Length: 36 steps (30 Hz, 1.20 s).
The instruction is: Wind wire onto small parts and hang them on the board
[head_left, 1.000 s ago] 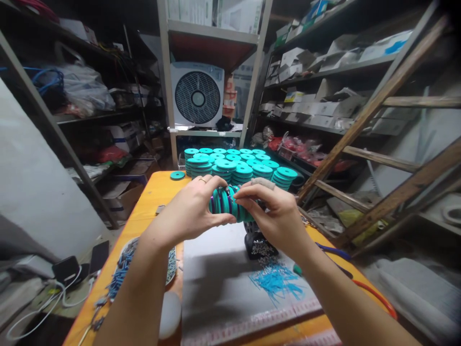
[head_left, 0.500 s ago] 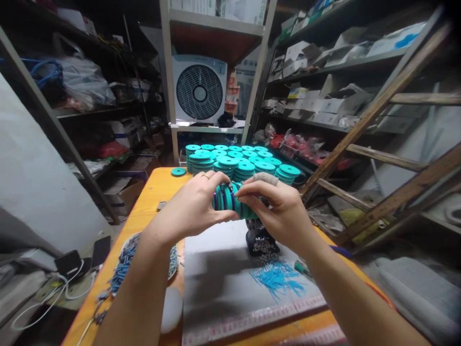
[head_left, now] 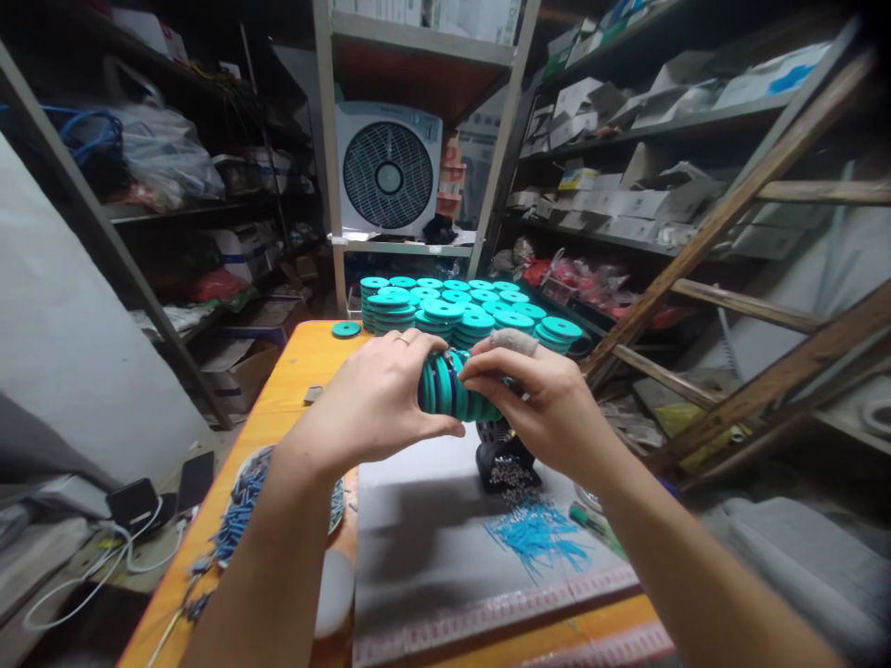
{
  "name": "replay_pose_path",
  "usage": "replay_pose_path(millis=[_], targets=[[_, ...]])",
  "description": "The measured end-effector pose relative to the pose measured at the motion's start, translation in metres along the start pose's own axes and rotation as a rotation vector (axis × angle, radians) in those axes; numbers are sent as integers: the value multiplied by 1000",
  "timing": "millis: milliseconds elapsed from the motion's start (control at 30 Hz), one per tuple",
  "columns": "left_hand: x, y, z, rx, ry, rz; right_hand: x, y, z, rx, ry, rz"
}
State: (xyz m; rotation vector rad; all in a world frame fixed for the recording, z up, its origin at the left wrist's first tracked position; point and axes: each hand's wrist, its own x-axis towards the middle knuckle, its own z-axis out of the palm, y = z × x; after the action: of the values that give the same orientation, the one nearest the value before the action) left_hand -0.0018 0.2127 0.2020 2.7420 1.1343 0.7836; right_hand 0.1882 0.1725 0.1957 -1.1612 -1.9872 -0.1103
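Note:
My left hand (head_left: 372, 401) and my right hand (head_left: 549, 408) together grip a sideways bundle of teal spools (head_left: 449, 390) with purple between some of them, held in the air above a grey mat (head_left: 432, 538). The left hand wears a ring and clamps the bundle's left end; the right hand's fingers pinch its top and right end. Directly below the bundle stands a small black device (head_left: 502, 459) with tiny silvery bits around it. Behind the hands, several stacks of teal spools (head_left: 463, 314) stand at the far end of the orange table (head_left: 292, 390).
Blue wire pieces (head_left: 535, 538) lie scattered on the mat. A round dish of blue-grey parts (head_left: 243, 506) sits at the table's left edge. One lone teal spool (head_left: 345, 329) lies at the far left. A white fan (head_left: 388, 172) and cluttered shelves stand behind; a wooden ladder (head_left: 730, 269) leans on the right.
Both hands with the bundle have shifted slightly right and up. The left thumb has closed further under the bundle's left end.

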Motion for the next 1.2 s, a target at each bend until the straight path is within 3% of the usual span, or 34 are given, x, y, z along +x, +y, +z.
replay_pose_path(millis=[467,633,767,933,1200], targets=[[0,0,0,0,-16,23,-9,6,4,-192,56,-212],[0,-1,-1,3,-16,25,-15,10,10,-304,132,-325],[0,-1,-1,-7,-13,24,-22,9,12,-303,239,-290],[-1,-3,0,-25,-5,22,-28,12,13,-285,168,-384],[1,-2,1,-17,-11,16,-33,22,20,-329,163,-443]])
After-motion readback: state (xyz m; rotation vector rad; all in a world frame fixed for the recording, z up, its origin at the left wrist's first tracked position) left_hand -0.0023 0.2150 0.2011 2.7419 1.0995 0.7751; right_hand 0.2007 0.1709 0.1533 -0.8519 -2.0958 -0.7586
